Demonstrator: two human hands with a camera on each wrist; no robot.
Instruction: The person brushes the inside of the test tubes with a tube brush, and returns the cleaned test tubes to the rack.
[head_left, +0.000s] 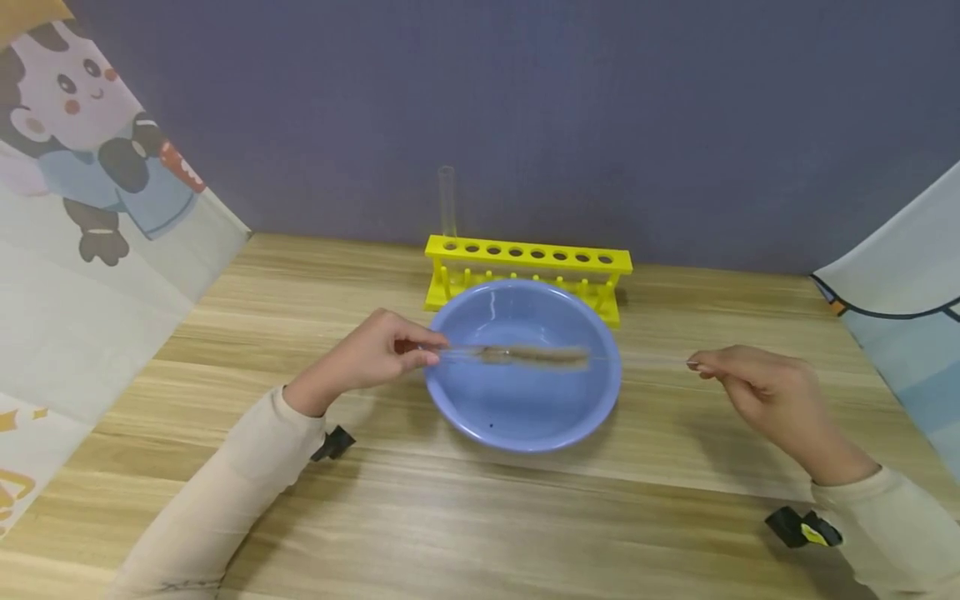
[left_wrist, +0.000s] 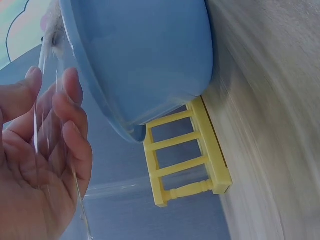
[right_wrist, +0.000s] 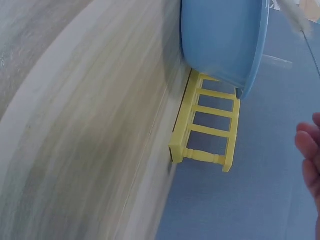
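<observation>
A clear glass test tube [head_left: 459,354] lies roughly level over the basin, its near end pinched between the thumb and fingers of my left hand [head_left: 378,354]. In the left wrist view this tube [left_wrist: 47,117] runs along the curled fingers. My right hand [head_left: 776,396] grips the thin wire handle of a test tube brush [head_left: 555,357] between thumb and forefinger. The brush's tan bristles are blurred; their left part appears to be inside the tube and the rest outside. Below both stands the blue basin [head_left: 517,408].
Behind the basin stands a yellow test tube rack [head_left: 528,252], with one clear test tube [head_left: 447,200] upright in its leftmost hole. A dark backdrop [head_left: 525,108] closes off the table's far edge. Printed cloth [head_left: 97,167] hangs at the left.
</observation>
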